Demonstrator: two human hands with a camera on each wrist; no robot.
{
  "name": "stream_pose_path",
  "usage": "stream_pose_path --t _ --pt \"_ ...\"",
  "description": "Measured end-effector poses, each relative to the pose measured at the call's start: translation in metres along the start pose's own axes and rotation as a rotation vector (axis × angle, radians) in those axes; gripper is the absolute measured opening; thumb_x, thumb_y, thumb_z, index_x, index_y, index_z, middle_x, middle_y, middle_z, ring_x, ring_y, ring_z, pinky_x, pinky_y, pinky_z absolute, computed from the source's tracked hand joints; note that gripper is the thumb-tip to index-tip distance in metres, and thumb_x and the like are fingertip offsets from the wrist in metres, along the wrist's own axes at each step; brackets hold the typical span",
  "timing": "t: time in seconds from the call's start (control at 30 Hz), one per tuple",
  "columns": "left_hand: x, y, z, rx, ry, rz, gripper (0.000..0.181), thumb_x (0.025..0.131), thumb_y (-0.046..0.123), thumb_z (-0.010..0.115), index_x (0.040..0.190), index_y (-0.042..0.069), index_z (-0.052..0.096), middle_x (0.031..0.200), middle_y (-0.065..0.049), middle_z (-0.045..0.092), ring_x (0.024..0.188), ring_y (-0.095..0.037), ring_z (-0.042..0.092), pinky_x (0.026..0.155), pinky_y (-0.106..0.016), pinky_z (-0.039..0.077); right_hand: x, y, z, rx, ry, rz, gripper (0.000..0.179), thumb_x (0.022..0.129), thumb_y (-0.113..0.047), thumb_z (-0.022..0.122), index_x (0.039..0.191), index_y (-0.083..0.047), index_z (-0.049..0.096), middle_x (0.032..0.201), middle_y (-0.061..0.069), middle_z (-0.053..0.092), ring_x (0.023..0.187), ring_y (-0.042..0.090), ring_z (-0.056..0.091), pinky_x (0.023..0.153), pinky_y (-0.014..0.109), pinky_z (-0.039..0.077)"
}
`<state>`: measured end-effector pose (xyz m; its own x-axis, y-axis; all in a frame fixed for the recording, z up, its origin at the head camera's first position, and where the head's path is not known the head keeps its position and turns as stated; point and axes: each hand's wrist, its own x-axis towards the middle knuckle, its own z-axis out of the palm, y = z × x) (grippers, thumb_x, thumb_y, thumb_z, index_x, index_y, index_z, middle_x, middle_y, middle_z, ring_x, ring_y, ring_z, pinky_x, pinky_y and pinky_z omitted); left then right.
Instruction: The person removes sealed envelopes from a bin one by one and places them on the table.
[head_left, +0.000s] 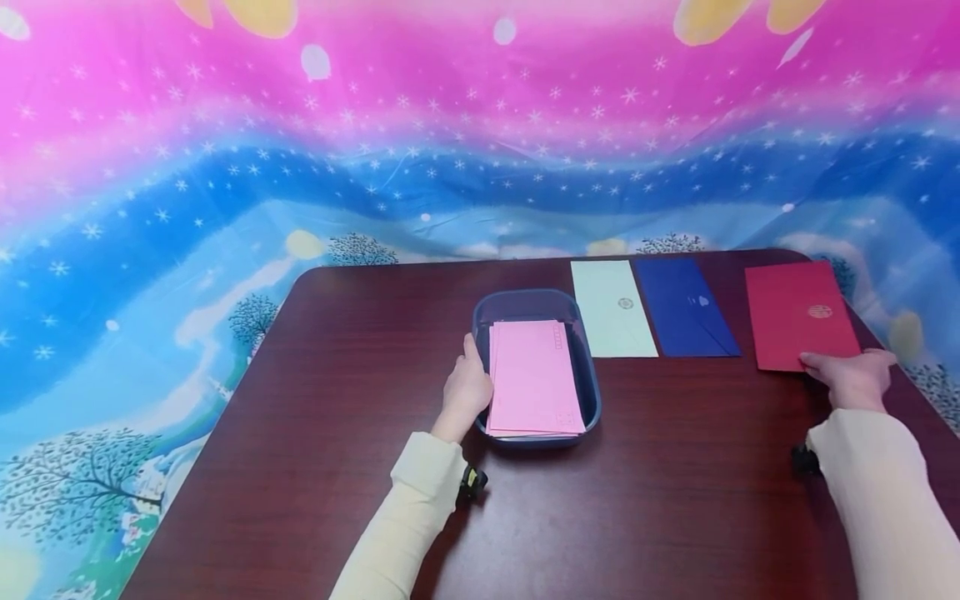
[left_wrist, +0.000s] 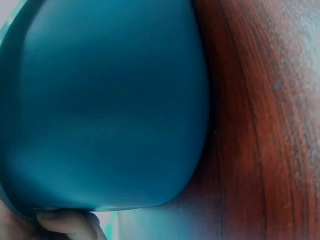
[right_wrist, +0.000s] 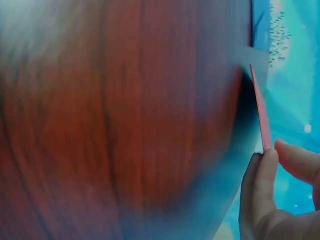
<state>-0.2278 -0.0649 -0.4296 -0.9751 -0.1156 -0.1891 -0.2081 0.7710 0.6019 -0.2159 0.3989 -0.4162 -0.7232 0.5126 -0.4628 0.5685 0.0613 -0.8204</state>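
A dark blue plastic box stands on the table with a stack of pink envelopes in it. My left hand grips the box's left wall; in the left wrist view its fingers lie against the box's side. At the table's right edge, my right hand pinches the near edge of a red envelope with a gold emblem. The right wrist view shows this envelope edge-on, raised off the tabletop, between thumb and fingers.
A pale green envelope and a dark blue envelope lie side by side near the far edge of the brown wooden table, between the box and the red envelope. A printed cloth hangs behind the table.
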Motion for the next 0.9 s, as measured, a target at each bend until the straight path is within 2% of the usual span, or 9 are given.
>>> stream_pose_path --t 0.1,0.13,0.17,0.27,0.4,0.57,0.7,0.8,0.9 --pt "0.0 0.0 0.0 0.004 0.004 0.001 0.069 0.094 0.006 0.051 0.152 0.005 0.014 0.141 -0.025 0.046 0.116 -0.04 0.057 0.097 -0.05 0.046 0.0 0.0 0.001 -0.254 0.027 -0.012 0.099 0.094 -0.031 0.047 0.14 0.006 -0.033 0.152 0.032 -0.022 0.144 0.048 -0.011 0.114 0.052 0.026" --pt "0.0 -0.001 0.0 0.006 0.004 0.002 0.069 0.094 0.006 0.05 0.152 0.005 0.014 0.141 -0.025 0.046 0.115 -0.04 0.057 0.097 -0.05 0.046 0.0 0.0 0.002 -0.305 0.029 -0.015 0.099 0.094 -0.029 0.046 0.138 0.009 -0.034 0.15 0.035 -0.024 0.142 0.051 -0.013 0.115 0.057 0.017" --pt "0.001 -0.001 0.001 0.007 0.005 0.002 0.069 0.094 0.006 0.05 0.152 0.005 0.014 0.141 -0.025 0.047 0.115 -0.04 0.057 0.096 -0.05 0.046 0.002 0.0 0.003 -0.357 0.029 -0.015 0.097 0.093 -0.028 0.045 0.137 0.012 -0.033 0.148 0.037 -0.025 0.141 0.054 -0.014 0.114 0.06 0.017" --pt "0.0 -0.001 0.001 0.008 0.006 0.002 0.068 0.094 0.006 0.049 0.152 0.005 0.014 0.14 -0.026 0.047 0.114 -0.04 0.058 0.096 -0.05 0.046 0.005 0.001 0.006 -0.52 0.03 -0.041 0.095 0.093 -0.025 0.046 0.136 0.021 -0.025 0.146 0.042 -0.021 0.137 0.06 -0.012 0.111 0.064 0.018" --pt "-0.001 0.0 0.001 0.012 0.01 0.003 0.068 0.094 0.006 0.049 0.152 0.005 0.014 0.139 -0.026 0.048 0.111 -0.04 0.059 0.094 -0.05 0.047 0.01 0.003 0.008 -0.671 0.051 -0.093 0.088 0.091 -0.021 0.05 0.136 0.027 -0.008 0.142 0.048 0.001 0.135 0.062 0.003 0.11 0.066 0.018" --pt "-0.001 0.0 0.001 0.012 0.015 0.004 0.068 0.094 0.006 0.05 0.152 0.004 0.015 0.139 -0.026 0.049 0.11 -0.04 0.059 0.094 -0.05 0.048 0.016 0.004 0.008 -0.707 0.081 -0.172 0.072 0.089 -0.018 0.053 0.129 0.032 0.019 0.123 0.049 0.031 0.126 0.061 0.026 0.11 0.068 0.011" --pt "-0.002 0.0 0.0 0.012 0.014 0.004 0.069 0.094 0.006 0.05 0.152 0.005 0.015 0.139 -0.026 0.048 0.11 -0.04 0.059 0.093 -0.05 0.048 0.021 0.006 0.007 -0.744 0.09 -0.254 0.062 0.088 -0.017 0.055 0.118 0.032 0.032 0.102 0.045 0.043 0.111 0.06 0.04 0.108 0.072 0.005" --pt "-0.002 0.0 0.0 0.013 0.011 0.006 0.068 0.094 0.006 0.05 0.152 0.004 0.015 0.14 -0.025 0.048 0.109 -0.04 0.059 0.093 -0.05 0.048 0.023 0.006 0.007 -0.753 0.094 -0.274 0.063 0.089 -0.019 0.055 0.118 0.032 0.032 0.101 0.045 0.044 0.11 0.06 0.04 0.108 0.072 0.006" --pt "-0.002 0.0 0.0 0.014 0.01 0.007 0.068 0.094 0.006 0.05 0.152 0.004 0.015 0.14 -0.025 0.048 0.111 -0.04 0.059 0.094 -0.05 0.048 0.022 0.005 0.009 -0.731 0.084 -0.268 0.069 0.09 -0.023 0.054 0.121 0.033 0.028 0.112 0.047 0.039 0.122 0.062 0.03 0.109 0.071 0.007"
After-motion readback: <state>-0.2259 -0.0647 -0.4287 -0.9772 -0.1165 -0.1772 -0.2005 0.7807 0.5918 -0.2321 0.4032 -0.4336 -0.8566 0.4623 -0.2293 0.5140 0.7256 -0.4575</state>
